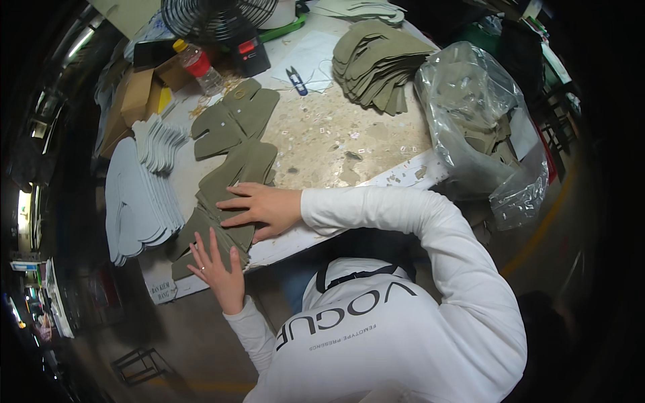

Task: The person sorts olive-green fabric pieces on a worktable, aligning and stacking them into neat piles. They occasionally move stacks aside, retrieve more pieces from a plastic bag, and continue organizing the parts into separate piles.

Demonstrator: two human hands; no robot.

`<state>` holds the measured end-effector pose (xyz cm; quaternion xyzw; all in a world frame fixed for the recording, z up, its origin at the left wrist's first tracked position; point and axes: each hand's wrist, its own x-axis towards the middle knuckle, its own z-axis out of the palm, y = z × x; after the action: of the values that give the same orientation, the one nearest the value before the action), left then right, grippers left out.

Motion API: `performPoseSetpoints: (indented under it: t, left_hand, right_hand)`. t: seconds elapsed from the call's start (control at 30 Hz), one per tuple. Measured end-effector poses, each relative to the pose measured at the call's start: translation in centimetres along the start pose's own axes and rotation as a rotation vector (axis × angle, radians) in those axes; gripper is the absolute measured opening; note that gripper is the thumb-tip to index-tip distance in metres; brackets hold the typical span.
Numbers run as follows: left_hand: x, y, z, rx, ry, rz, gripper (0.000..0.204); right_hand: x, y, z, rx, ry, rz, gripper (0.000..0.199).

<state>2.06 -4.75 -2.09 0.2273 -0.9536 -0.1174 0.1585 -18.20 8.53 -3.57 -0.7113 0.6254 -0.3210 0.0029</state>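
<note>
Flat olive-green cut pieces, apparently fabric, overlap at the front left of the table. My right hand rests on them with its fingers spread and nothing gripped. Nearer the table's front edge, my left hand has its fingers apart over the lowest pieces; it holds nothing. Whether its palm presses on them cannot be made out. Just beyond, another pair of olive pieces lies flat, with a small yellowish ring on top.
Pale grey-blue pieces are stacked at left. Farther back stand a cardboard box, a bottle and a fan. Blue thread snips lie near an olive stack. A clear plastic bag hangs at the right edge.
</note>
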Motion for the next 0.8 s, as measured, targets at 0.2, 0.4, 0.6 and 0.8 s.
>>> performPoseSetpoints:
  t: [0.2,0.4,0.6,0.8]
  left_hand:
    - [-1.5,1.4,-1.9,-0.131,0.252,0.006,0.041]
    - [-2.4,3.3,-1.7,-0.059,0.328,-0.096,0.032]
    - [-1.5,1.3,-2.3,-0.170,0.351,-0.163,0.032]
    - [-0.8,-0.6,-4.3,-0.416,0.193,-0.072,0.013]
  right_hand:
    - [0.1,-1.4,-1.2,-0.068,0.000,-0.032,0.049]
    - [0.2,-1.3,-2.0,0.187,0.059,0.008,0.022]
    - [0.2,-2.5,-2.2,0.231,0.263,0.142,0.015]
    - [1.4,-4.0,-5.1,0.443,0.610,0.465,0.016]
